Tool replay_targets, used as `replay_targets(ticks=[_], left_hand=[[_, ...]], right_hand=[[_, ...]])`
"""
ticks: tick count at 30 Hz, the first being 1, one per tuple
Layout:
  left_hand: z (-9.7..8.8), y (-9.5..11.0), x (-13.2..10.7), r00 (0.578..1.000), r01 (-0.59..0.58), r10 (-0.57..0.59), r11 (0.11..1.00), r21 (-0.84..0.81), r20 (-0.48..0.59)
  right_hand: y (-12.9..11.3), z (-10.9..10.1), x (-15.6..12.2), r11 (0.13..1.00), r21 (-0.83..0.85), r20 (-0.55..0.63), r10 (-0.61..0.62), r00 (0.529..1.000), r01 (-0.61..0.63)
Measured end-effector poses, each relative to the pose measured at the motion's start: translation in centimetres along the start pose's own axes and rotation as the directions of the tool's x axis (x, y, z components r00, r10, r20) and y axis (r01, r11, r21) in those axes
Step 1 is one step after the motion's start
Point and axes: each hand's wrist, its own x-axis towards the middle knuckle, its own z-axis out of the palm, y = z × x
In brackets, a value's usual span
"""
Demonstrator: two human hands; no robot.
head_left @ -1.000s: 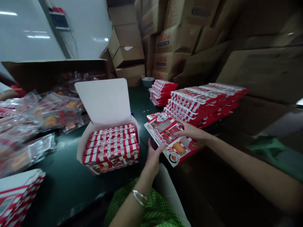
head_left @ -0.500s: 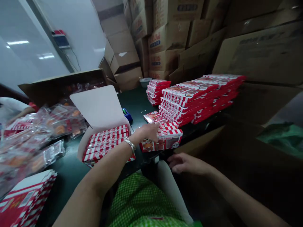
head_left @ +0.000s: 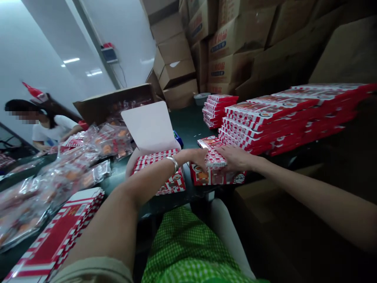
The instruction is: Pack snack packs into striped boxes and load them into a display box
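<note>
Both my hands rest on a small pile of red-and-white striped snack boxes (head_left: 216,173) at the near edge of the dark green table (head_left: 188,124). My left hand (head_left: 194,156), with a bracelet at the wrist, grips the pile's left top edge. My right hand (head_left: 235,157) lies on its top right, fingers curled over the top box. Just left of the pile stands an open white carton (head_left: 149,129), lid up, filled with the same striped boxes on edge.
Tall stacks of striped boxes (head_left: 265,118) lie at right, a smaller stack (head_left: 219,110) behind. Clear-wrapped snack packs (head_left: 59,173) cover the left; flat striped boxes (head_left: 55,236) lie near left. Brown cartons (head_left: 224,43) line the back. Another person (head_left: 44,125) sits far left.
The single flat box held in both hands a second ago was set on the small pile. My right hand dropped toward my lap, then came back up onto the pile beside my left.
</note>
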Motion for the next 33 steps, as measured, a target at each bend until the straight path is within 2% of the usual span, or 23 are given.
replay_targets(ticks=[3, 6, 9, 13, 17, 20, 24, 29, 33], left_hand=[[-0.1, -0.5, 0.2, 0.996, 0.008, -0.021, 0.988, -0.152, -0.087], [-0.9, -0.6, 0.4, 0.994, -0.03, 0.003, 0.97, -0.242, -0.109], [-2.6, -0.2, 0.4, 0.993, -0.098, 0.072, 0.948, -0.303, -0.097], [-5.1, 0.9, -0.2, 0.984, -0.174, 0.157, 0.933, -0.315, -0.079], [-6.4, 1.9, -0.6, 0.983, -0.173, 0.185, 0.936, -0.306, 0.011], [-6.4, 2.2, -0.4, 0.981, -0.136, 0.173, 0.934, -0.331, 0.084], [-6.0, 2.4, 0.1, 0.962, -0.164, 0.225, 0.929, -0.332, 0.153], [-6.3, 2.5, 0.3, 0.956, -0.111, 0.185, 0.946, -0.305, 0.227], [-6.4, 2.8, 0.4, 0.965, -0.078, 0.136, 0.965, -0.251, 0.225]], right_hand=[[0.1, -1.1, 0.1, 0.998, 0.056, 0.052, -0.04, 0.998, 0.037], [0.3, -2.8, 0.6, 0.986, 0.153, 0.135, -0.082, 0.987, 0.061], [0.9, -4.9, 0.5, 0.968, 0.251, 0.192, -0.072, 0.979, 0.022], [1.6, -8.1, -0.9, 0.935, 0.348, 0.239, -0.017, 0.971, -0.069], [2.0, -10.2, -2.7, 0.895, 0.423, 0.246, 0.039, 0.968, -0.144], [2.3, -10.5, -4.0, 0.865, 0.479, 0.228, 0.041, 0.973, -0.149], [3.0, -9.8, -5.0, 0.85, 0.508, 0.216, 0.027, 0.976, -0.136], [3.0, -8.5, -4.5, 0.865, 0.478, 0.233, 0.042, 0.972, -0.152], [1.7, -7.6, -3.4, 0.855, 0.497, 0.249, 0.024, 0.968, -0.149]])
